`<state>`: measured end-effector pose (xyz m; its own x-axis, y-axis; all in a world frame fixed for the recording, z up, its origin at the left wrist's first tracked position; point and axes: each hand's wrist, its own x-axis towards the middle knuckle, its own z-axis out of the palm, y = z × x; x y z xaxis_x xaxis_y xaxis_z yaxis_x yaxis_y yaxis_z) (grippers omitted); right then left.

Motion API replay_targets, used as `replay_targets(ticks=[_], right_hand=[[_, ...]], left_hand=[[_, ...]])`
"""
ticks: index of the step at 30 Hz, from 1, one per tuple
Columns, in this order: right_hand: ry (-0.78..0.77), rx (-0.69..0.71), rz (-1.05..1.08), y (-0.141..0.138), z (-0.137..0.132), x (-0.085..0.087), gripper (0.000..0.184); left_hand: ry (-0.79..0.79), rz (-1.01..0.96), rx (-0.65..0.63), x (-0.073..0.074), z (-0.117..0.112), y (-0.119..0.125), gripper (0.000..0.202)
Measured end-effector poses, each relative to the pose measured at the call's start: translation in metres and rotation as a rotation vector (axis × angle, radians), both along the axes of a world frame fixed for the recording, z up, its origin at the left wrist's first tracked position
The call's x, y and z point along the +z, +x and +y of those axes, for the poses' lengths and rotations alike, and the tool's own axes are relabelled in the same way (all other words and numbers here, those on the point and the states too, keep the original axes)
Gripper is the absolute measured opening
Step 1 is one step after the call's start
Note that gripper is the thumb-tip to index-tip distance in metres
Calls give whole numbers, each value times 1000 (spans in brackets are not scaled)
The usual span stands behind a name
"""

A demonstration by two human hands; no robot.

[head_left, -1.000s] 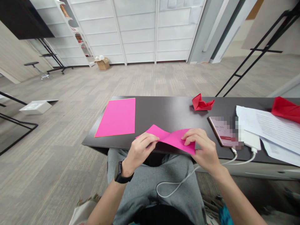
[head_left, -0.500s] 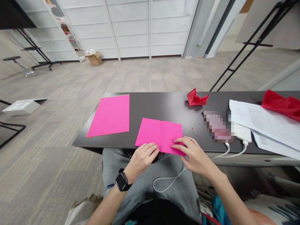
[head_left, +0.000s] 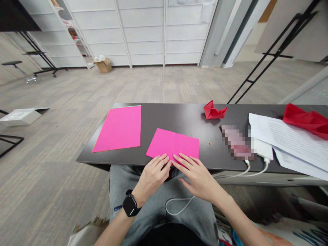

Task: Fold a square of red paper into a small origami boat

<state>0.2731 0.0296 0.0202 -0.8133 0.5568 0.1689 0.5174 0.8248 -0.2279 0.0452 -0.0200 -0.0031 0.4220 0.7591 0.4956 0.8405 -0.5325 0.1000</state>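
Pink creased paper sheet (head_left: 176, 143) flat on the dark brown tabletop (head_left: 179, 118), at its near edge. Left hand (head_left: 153, 174) and right hand (head_left: 198, 174) spread, fingers flat, tips pressing the sheet's near edge side by side. Larger pink sheet (head_left: 119, 128) just left; red folded paper figure (head_left: 214, 111) farther back right. Black wristwatch (head_left: 130, 205) on the left wrist.

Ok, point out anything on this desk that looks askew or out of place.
The creased pink sheet lies skewed to the edge of the table, with the left hand and right hand pressing its near edge. A small brown speck sits just right of it, and crumpled red paper overlaps the white papers.
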Motion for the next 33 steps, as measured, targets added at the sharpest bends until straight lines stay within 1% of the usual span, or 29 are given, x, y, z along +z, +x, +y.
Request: replay_targets(ticks=[2,4,7,10,12,15,17,20,27,30,33], right_hand=[[-28,35,-7,6,3,4,72],[-23,69,-5,14,9,6,72],[48,53,31,19,18,5,58],[90,14,65,15,22,2,49],[94,15,79,10,22,1,47],[75,51,115,4,22,2,47],[55,87,130,2,23,3,50],[31,126,125,2,23,2,55],[28,87,102,2,19,-3,60],[31,96,89,3,17,0,56],[26,109,94,3,16,4,49]], left_hand=[[-8,3,-3,3,1,-3,33],[-14,-8,27,6,2,-6,35],[-48,-16,86,9,6,-11,42],[-68,-16,79,10,8,-14,41],[-52,-39,65,9,8,-15,35],[-10,-94,89,7,5,-15,27],[12,-114,99,5,4,-15,26],[20,-112,78,2,2,-16,28],[70,-78,75,-2,0,-17,27],[91,-57,56,-4,0,-18,26],[87,-77,49,-3,0,-19,22]])
